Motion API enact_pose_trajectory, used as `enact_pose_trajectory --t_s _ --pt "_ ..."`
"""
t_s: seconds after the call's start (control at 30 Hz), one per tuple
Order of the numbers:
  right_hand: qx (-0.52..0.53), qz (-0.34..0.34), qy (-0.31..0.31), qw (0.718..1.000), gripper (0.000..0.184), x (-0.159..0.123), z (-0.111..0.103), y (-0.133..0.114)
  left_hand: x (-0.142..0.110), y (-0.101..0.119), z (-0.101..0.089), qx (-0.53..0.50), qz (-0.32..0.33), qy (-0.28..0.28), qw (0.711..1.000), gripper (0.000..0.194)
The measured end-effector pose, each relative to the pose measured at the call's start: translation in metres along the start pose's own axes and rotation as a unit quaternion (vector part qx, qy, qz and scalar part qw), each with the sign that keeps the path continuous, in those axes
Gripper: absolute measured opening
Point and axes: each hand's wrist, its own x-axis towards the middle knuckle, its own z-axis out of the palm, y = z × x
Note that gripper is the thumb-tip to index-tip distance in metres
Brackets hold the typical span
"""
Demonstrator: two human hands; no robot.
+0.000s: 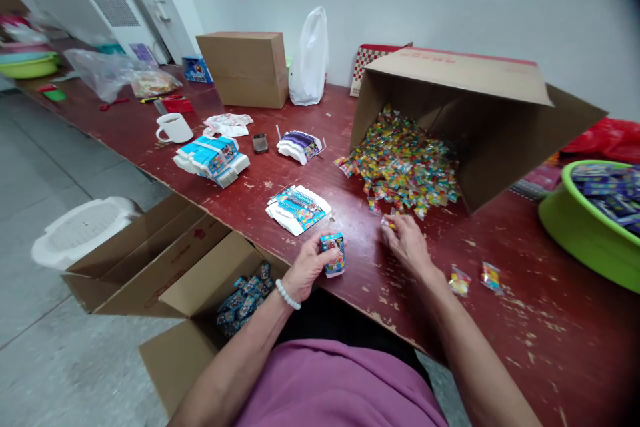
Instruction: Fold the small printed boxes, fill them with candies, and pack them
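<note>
Two hands at work: our left hand [307, 265] grips a small blue box [333, 254] upright, our right hand [407, 240] pinches a candy packet [389, 220] just before the tipped carton [465, 127], for boxing next.

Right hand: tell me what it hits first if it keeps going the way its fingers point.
Probably the candy pile spilling from the tipped box; the right hand already touches a stray packet.

White mug [173, 127], phone [260, 143], closed cardboard box [245, 68], green basin [587, 233] on the red table [525, 320]

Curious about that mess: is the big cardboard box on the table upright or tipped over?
Tipped on its side: the big cardboard box opens sideways, and small colourful packets spill onto the table.
</note>
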Motion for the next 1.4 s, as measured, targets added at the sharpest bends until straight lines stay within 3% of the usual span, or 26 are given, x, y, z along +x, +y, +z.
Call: enact_pose_trajectory --t_s 0.1,0.2,0.33,0.4,0.5,0.53,0.6,0.63,0.7,0.8,0.93,1.0,1.13,1.27,1.4 --pt "-0.049 0.017 -0.006 0.999 0.026 0.006 0.001 0.022 0.007 0.0 -0.013 0.049 0.021 0.036 0.998 0.057" --pt "-0.065 0.019 -0.021 0.997 0.023 0.006 0.005 0.024 0.007 -0.001 -0.031 0.14 0.053 0.073 0.986 0.069" --pt "-0.038 0.019 -0.027 0.999 0.03 0.008 0.008 0.016 -0.002 0.005 -0.054 0.306 0.036 0.055 0.95 0.053" --pt "-0.013 0.013 -0.028 0.999 0.033 0.006 0.006 0.008 -0.007 0.01 -0.06 0.331 0.01 0.053 0.942 0.046" --pt "0.111 0.017 -0.043 0.993 0.031 -0.008 0.0 -0.02 -0.013 0.013 -0.059 0.241 -0.04 0.048 0.969 0.044" --pt "0.209 0.037 -0.044 0.976 0.031 -0.014 -0.001 -0.033 -0.015 0.013 -0.056 0.194 -0.052 0.047 0.979 0.044" --pt "0.398 0.075 -0.047 0.913 0.033 -0.029 -0.003 -0.061 -0.018 0.012 -0.049 0.102 -0.06 0.045 0.992 0.046" --pt "0.447 0.079 -0.036 0.89 0.033 -0.035 -0.003 -0.073 -0.02 0.011 -0.046 0.06 -0.061 0.042 0.995 0.047" --pt "0.477 0.088 -0.013 0.875 0.031 -0.046 -0.001 -0.092 -0.025 0.01 -0.039 -0.009 -0.065 0.021 0.998 0.052" --pt "0.473 0.095 0.005 0.876 0.03 -0.054 0.001 -0.104 -0.034 0.005 -0.03 -0.071 -0.078 -0.045 0.993 0.061" --pt "0.459 0.059 -0.041 0.885 0.029 -0.054 -0.007 -0.102 -0.042 -0.002 -0.023 -0.055 -0.111 -0.124 0.985 0.049" --pt "0.408 0.021 -0.066 0.911 0.022 -0.051 -0.015 -0.099 -0.042 -0.002 -0.021 -0.033 -0.11 -0.131 0.985 0.047" --pt "0.282 -0.097 -0.054 0.953 0.02 -0.046 -0.031 -0.094 -0.039 0.004 -0.02 0.005 -0.082 -0.156 0.984 0.049" --pt "0.223 -0.145 -0.076 0.961 0.029 -0.042 -0.041 -0.092 -0.038 0.011 -0.019 0.044 -0.06 -0.153 0.985 0.049" --pt "0.226 -0.158 -0.046 0.96 0.032 -0.044 -0.044 -0.095 -0.039 0.011 -0.015 0.047 -0.048 -0.136 0.988 0.056"
